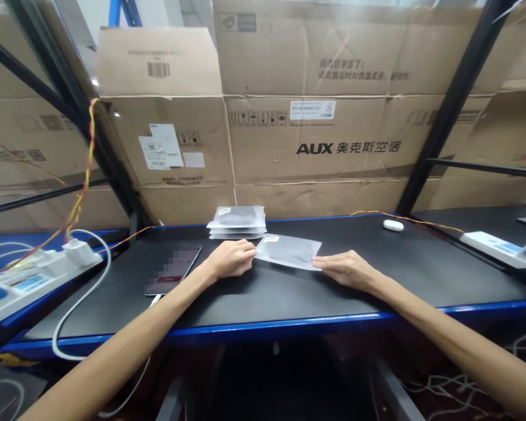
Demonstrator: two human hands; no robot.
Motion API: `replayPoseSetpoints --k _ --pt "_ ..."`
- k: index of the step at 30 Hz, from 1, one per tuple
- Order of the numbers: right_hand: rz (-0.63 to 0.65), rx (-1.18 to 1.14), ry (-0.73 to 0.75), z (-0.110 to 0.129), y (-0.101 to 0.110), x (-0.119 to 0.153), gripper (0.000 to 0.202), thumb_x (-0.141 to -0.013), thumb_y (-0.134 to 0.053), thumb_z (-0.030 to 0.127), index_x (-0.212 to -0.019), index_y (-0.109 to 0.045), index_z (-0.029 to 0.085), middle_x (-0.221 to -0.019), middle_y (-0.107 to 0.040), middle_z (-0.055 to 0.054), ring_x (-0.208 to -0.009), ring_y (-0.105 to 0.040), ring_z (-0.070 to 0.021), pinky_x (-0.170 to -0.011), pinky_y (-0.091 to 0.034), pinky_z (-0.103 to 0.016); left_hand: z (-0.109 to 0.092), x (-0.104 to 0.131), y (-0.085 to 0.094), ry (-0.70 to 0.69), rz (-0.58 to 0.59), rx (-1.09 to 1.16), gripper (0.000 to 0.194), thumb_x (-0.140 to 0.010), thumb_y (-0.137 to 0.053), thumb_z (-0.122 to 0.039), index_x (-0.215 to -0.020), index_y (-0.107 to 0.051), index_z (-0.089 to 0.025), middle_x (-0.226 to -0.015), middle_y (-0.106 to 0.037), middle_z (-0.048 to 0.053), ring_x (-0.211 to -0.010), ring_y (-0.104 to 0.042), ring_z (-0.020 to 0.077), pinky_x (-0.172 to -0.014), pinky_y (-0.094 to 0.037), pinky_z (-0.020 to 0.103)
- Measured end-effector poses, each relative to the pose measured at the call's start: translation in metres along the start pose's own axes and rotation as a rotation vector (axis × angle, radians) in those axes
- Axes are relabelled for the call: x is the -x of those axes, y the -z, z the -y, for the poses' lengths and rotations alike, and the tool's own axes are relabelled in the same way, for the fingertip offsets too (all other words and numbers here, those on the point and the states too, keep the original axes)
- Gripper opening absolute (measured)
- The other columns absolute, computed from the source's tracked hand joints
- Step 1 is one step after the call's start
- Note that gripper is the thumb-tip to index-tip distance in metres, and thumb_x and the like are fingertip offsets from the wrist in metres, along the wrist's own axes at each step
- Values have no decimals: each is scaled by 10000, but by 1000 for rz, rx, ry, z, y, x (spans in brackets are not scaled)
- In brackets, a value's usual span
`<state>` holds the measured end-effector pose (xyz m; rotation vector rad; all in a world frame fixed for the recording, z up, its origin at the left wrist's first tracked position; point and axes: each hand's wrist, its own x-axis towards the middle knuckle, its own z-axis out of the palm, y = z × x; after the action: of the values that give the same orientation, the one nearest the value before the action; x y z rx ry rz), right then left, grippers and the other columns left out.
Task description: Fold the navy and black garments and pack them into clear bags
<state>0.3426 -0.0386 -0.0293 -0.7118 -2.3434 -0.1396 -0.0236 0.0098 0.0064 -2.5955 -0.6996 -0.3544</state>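
Observation:
A translucent, frosted plastic pouch with a small white label near its upper left corner is stretched between my two hands, just over the black tabletop. My left hand is closed at the pouch's left end, its fingertips curled and partly hidden. Between thumb and fingers, my right hand pinches the lower right corner. Behind my left hand lies a stack of similar pouches, the top one also labelled. What is inside the pouches cannot be made out.
A phone on a white charging cable lies left of my left hand. Power strips sit at the far left and right. A small white case rests near the back edge. Cardboard boxes and black posts border the table.

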Motion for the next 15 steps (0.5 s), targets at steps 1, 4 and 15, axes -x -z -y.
replayPoseSetpoints --k 1,4,15 --pt "-5 -8 0 1 0 0 270 -917 -581 180 -1098 -757 275 -1117 -737 -21 -950 -739 -215 -856 -617 -290 -1 1 2 23 10 10 146 -871 -496 -137 -818 -625 -181 -952 -695 64 -900 -647 194 -702 -496 279" --pt "-30 -36 10 3 -3 -1 276 -918 -583 173 -1113 -750 272 -1114 -739 -27 -949 -739 -210 -850 -617 -279 -7 -2 4 94 21 26 135 -836 -519 -157 -888 -641 -177 -993 -685 87 -966 -636 227 -779 -520 309" --pt "-72 -75 -13 17 -5 -10 283 -923 -587 198 -1151 -729 287 -1125 -745 -17 -960 -741 -210 -863 -623 -305 -42 -31 -2 22 -25 7 516 -906 -510 -171 -1417 -488 -236 -1347 -608 108 -1176 -607 255 -903 -523 353"
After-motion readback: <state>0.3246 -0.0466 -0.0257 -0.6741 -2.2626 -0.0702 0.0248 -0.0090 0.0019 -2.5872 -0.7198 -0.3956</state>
